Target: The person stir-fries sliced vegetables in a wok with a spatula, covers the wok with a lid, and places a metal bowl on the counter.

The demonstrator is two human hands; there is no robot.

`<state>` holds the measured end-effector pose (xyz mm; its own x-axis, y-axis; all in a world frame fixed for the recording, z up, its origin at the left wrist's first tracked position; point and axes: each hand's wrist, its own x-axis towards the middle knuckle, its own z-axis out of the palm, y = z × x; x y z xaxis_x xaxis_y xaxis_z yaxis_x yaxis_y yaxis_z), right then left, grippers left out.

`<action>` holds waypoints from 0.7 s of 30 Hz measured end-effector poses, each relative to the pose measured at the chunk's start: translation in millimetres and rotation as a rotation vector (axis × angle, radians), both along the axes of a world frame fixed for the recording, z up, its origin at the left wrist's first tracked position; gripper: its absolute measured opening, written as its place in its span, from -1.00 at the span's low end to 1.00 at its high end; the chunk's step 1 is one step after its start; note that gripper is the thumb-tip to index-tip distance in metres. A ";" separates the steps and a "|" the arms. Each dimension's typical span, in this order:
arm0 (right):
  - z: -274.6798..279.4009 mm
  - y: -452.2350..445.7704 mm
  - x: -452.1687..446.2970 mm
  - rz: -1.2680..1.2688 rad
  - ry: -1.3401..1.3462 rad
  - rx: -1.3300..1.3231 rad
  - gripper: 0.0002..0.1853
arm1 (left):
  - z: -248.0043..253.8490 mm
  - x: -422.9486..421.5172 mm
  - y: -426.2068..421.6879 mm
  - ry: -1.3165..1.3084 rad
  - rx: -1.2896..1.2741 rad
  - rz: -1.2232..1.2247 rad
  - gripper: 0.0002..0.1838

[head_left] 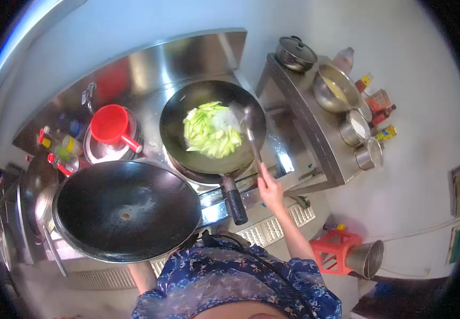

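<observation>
My right hand (pixel 270 187) is closed around the handle of a long cooking spatula (pixel 251 139), a metal tool with a brown grip. The spatula's head rests against the right inner side of a black wok (pixel 174 119) on the stove. Sliced pale-green vegetables (pixel 208 130) lie in that wok, with whitish steam over them. Its black handle (pixel 235 207) points toward me, just left of my right hand. A second large black wok (pixel 126 212) sits at front left with nothing in it. My left forearm (pixel 144 277) runs under its near rim, which hides my left hand.
Behind the second wok are a red dipper (pixel 110 125) on a round metal lid and several bottles (pixel 70 146). On the steel side table (pixel 315 119) to the right stand a lidded pot (pixel 296 54), metal bowls (pixel 336 90) and condiments. A red stool (pixel 336 252) stands lower right.
</observation>
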<state>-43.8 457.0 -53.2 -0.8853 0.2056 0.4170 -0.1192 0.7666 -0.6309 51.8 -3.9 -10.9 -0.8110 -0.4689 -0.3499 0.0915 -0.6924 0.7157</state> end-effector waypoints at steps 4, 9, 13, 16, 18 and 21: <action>19.2 -19.3 -5.4 0.007 -0.047 -0.008 -0.42 | -1.0 11.1 -2.1 -0.030 0.007 0.019 -0.44; 11.2 -16.1 -5.4 0.032 0.106 0.087 -0.42 | -6.0 12.6 -6.6 -0.059 0.023 0.005 -0.44; 13.9 -11.1 1.2 0.021 -0.267 0.035 -0.38 | -10.8 12.2 -12.2 -0.065 0.040 -0.022 -0.45; 54.1 -8.8 -12.0 0.056 -0.102 0.254 -0.29 | -15.0 6.6 -13.9 -0.070 0.048 -0.058 -0.45; 99.3 -12.9 -26.8 -0.057 -0.427 0.002 -0.35 | -17.2 2.2 -16.1 -0.069 0.051 -0.086 -0.45; 126.4 24.3 -65.7 0.092 -0.654 -0.070 -0.56 | -20.3 -6.7 -19.6 -0.061 0.053 -0.132 -0.45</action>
<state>-109.5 481.3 73.2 -0.9668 0.1240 -0.2236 0.2420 0.7260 -0.6437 45.1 -23.5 -31.2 -0.8406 -0.3397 -0.4220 -0.0452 -0.7322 0.6795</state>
